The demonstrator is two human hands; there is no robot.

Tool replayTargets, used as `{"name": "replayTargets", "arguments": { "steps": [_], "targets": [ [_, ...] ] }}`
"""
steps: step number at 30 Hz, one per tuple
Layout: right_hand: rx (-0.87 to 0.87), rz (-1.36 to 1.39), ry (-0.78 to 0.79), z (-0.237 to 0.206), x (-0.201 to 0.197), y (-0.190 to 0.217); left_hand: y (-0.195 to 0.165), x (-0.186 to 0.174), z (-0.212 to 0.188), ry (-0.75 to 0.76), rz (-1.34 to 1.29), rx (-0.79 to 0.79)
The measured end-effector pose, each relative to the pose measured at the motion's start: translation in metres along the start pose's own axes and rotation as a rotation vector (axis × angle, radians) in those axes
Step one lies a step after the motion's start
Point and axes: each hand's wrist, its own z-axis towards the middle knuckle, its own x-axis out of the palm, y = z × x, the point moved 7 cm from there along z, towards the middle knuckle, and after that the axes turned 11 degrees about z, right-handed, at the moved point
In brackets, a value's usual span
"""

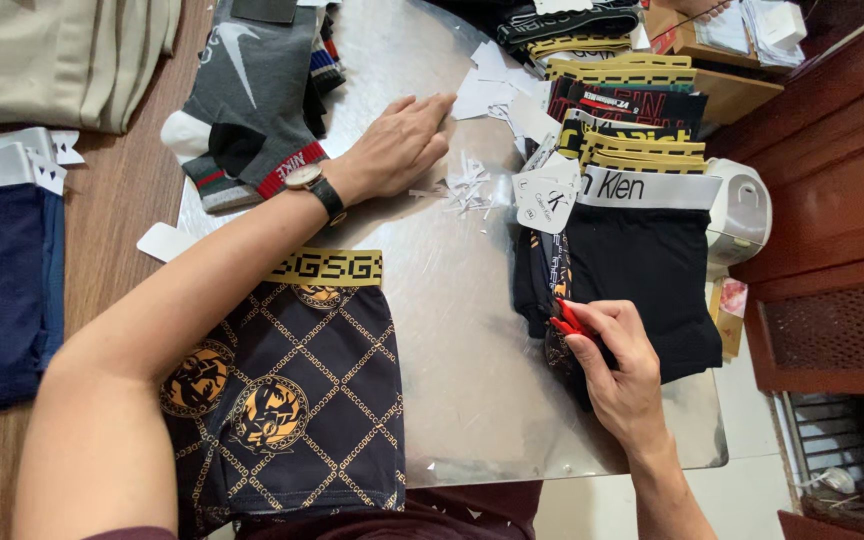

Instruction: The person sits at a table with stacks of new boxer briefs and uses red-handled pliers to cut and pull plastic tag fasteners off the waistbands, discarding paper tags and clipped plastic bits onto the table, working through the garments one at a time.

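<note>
My left hand (pixel 404 140) lies flat and open on the shiny metal sheet (pixel 452 330), fingers pointing to a scatter of white paper scraps (pixel 467 185). A watch is on that wrist. My right hand (pixel 620 375) grips a small red tool (pixel 567 320) at the lower left edge of a black pair of underwear with a white waistband (pixel 642 255). A white hang tag (pixel 545 195) lies on that pair. A dark patterned pair with gold chains and a yellow waistband (pixel 302 390) lies under my left forearm.
A stack of folded underwear with yellow and black waistbands (pixel 627 110) sits behind the black pair. Grey and striped socks (pixel 252 90) lie at the back left, navy shorts (pixel 2 290) at the left. A white device (pixel 742 210) stands beside a brown cabinet (pixel 832 200).
</note>
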Motion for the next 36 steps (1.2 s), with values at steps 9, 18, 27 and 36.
{"name": "replayTargets", "arguments": {
  "steps": [9, 18, 27, 36],
  "targets": [
    [0.003, 0.022, 0.011, -0.002, -0.001, -0.002, -0.020, -0.007, -0.023, 0.104, 0.212, 0.029],
    [0.017, 0.015, 0.022, -0.004, -0.001, -0.004, -0.030, -0.022, -0.040, 0.128, 0.233, 0.052],
    [-0.012, -0.005, 0.035, -0.006, -0.002, -0.003, -0.057, -0.014, -0.039, 0.164, -0.075, 0.152],
    [-0.026, 0.055, 0.036, -0.015, -0.009, 0.004, -0.072, 0.033, -0.013, 0.393, 0.084, 0.099]
  ]
}}
